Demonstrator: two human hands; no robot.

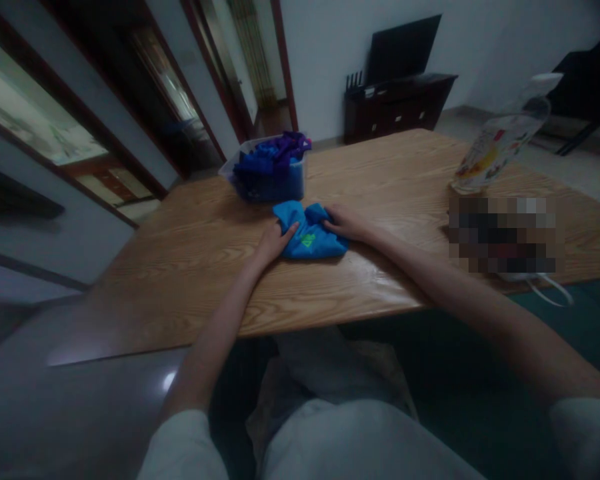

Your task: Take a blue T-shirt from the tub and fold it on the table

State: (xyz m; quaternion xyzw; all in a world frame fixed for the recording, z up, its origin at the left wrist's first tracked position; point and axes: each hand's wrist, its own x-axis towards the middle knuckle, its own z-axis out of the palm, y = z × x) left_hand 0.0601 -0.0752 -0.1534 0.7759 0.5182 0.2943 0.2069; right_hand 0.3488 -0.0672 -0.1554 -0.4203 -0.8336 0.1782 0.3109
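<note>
A bright blue piece of folded fabric [313, 241] with a small green mark lies on the wooden table in front of me. My left hand [276, 241] grips its left side, the thumb on top and the other fingers out of sight. At its upper right side, my right hand [347, 223] pinches the cloth between thumb and fingers. Between the two hands the far edge of the fabric bunches up. Just beyond it stands a clear plastic bin [304, 183] heaped with blue and purple fabric pieces [275, 155].
The wooden table [180, 267] spans the view. On its right stand a large clear bottle [497, 143] with a white cap and a pixelated item [503, 237], with a white loop [553, 291] hanging over the near edge. A dark cabinet [397, 107] with a screen is farther back.
</note>
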